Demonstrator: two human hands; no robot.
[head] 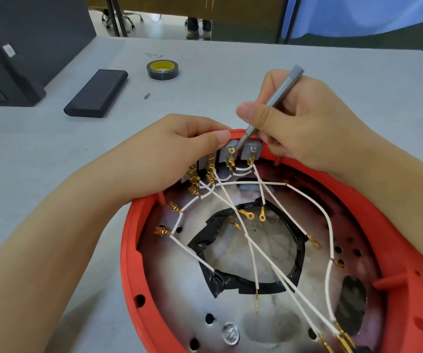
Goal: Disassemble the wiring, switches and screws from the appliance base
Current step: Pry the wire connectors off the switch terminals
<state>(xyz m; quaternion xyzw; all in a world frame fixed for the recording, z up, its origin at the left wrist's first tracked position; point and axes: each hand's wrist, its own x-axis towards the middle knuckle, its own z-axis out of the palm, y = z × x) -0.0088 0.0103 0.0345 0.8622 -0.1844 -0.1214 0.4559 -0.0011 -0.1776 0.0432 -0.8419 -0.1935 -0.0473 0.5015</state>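
A round red appliance base (pixel 129 250) lies open side up on the grey table, with a metal floor and a hole edged in black tape (pixel 205 240). Several grey switches (pixel 252 150) sit in a row at its far rim, with brass terminals and white wires (pixel 269 261) crossing the inside. My left hand (pixel 169 154) grips the rim and the switches at the far left, thumb on top. My right hand (pixel 315 123) holds a slim grey screwdriver (pixel 279 95) like a pen, its tip down between two switches.
A roll of black tape with a yellow core (pixel 163 70) and a flat black case (pixel 97 93) lie on the table behind the base. A loose bit (pixel 146 95) lies between them. A dark box (pixel 14 47) stands at the far left.
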